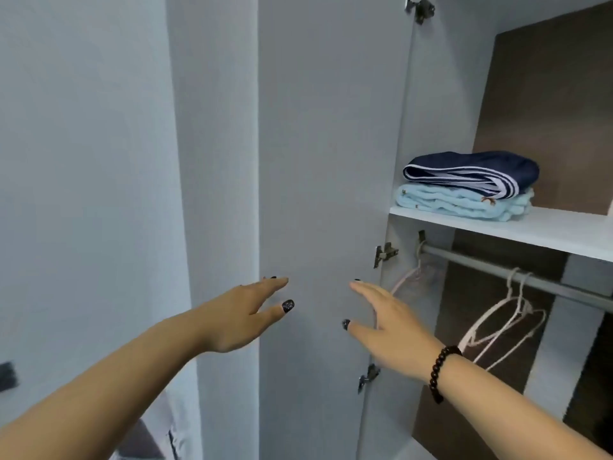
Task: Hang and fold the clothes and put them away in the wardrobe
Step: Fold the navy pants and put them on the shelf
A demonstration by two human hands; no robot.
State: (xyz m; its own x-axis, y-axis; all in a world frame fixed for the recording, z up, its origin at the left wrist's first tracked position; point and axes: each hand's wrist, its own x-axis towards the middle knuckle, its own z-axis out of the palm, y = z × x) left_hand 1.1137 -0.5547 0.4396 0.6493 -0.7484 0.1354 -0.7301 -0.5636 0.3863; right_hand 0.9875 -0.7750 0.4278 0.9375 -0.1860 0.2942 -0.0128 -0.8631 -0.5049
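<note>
Both hands held flat w/ fingers apart: left hand at wardrobe door edge, right hand beside it; hangers seen just right of that hand.

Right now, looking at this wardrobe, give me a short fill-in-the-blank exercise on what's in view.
1. On the shelf, the navy garment lies on top of the light ____ one.
2. The hangers on the rail carry ____ clothes.
3. The beaded bracelet is on the ____ wrist.

Missing words: blue; no; right

Hangers partly behind right wrist
</note>
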